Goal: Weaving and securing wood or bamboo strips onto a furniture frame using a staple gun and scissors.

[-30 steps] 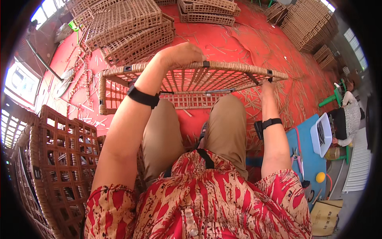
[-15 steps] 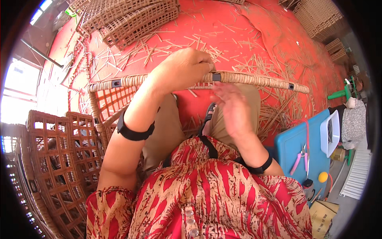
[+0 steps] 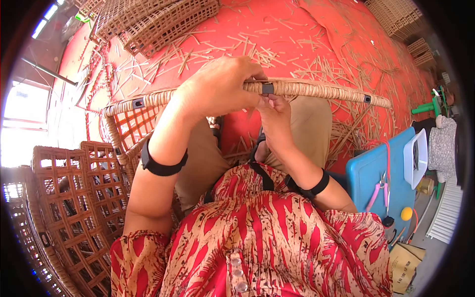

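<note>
A woven wicker basket [image 3: 324, 91] lies across my knees, its wrapped rim running left to right. Three small black clips sit on that rim; the middle clip [image 3: 267, 88] is between my hands. My left hand [image 3: 217, 86] is closed over the rim just left of this clip, its fingers bent over the far side. Right below the clip, my right hand [image 3: 277, 116] has its fingertips pinched together near the rim's underside. Whatever is between those fingertips is too small or hidden to make out. Part of the basket's open lattice side shows at the left.
Several brown lattice baskets [image 3: 67, 198] stand close at my left, with more stacked baskets [image 3: 158, 24] ahead. Cut strips [image 3: 252, 52] litter the red floor. At right, a blue table [image 3: 363, 171] bears pink-handled pliers [image 3: 378, 193] and a white tray [image 3: 415, 158].
My right hand, blurred and apart from the rim before, has come up to it and pinched its fingers below the middle clip. My left hand stays on the rim, its thumb now lower.
</note>
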`<state>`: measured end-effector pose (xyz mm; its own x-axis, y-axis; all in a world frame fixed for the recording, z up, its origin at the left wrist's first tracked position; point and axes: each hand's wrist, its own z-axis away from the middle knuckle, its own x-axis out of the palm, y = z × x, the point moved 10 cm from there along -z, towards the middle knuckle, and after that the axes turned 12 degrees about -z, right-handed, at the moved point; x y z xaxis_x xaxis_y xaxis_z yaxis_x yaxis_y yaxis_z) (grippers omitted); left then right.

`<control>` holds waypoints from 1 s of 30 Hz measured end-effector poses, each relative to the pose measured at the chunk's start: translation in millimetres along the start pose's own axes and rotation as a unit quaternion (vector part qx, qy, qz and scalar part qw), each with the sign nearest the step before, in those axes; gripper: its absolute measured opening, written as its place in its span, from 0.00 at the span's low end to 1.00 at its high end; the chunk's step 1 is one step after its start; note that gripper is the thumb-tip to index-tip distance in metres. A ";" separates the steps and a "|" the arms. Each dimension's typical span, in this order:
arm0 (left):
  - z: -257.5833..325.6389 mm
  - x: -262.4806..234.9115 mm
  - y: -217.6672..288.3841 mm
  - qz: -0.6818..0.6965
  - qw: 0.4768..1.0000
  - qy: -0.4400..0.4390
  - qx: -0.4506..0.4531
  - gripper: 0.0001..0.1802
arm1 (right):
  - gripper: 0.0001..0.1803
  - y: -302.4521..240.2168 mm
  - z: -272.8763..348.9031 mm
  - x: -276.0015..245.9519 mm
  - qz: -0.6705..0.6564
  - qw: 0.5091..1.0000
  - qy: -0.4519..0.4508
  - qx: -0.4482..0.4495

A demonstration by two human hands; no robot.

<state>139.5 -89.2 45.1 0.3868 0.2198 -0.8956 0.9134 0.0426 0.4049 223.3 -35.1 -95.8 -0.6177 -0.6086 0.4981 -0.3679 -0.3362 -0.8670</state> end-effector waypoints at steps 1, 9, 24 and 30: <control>-4.5 2.7 -3.1 -0.014 1.000 -0.017 -0.004 0.22 | 0.09 0.4 -1.1 -3.3 0.039 0.999 0.001 0.008; -18.1 -23.4 -11.4 -0.120 0.985 0.106 0.063 0.21 | 0.18 -75.8 24.3 23.4 0.083 0.994 -0.043 0.064; 15.3 -32.4 35.4 -0.180 0.935 0.283 0.113 0.07 | 0.20 -113.2 18.5 60.3 0.213 0.953 -0.150 -0.158; 11.7 -31.6 36.0 -0.106 0.953 0.270 0.087 0.08 | 0.15 -148.1 16.1 47.1 0.125 0.974 -0.081 -0.173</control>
<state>161.6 -106.0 85.9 0.1128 0.6961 -0.7090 0.9890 -0.0103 0.1472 259.8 -25.5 55.8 -0.6107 -0.7551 0.2384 -0.4491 0.0823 -0.8897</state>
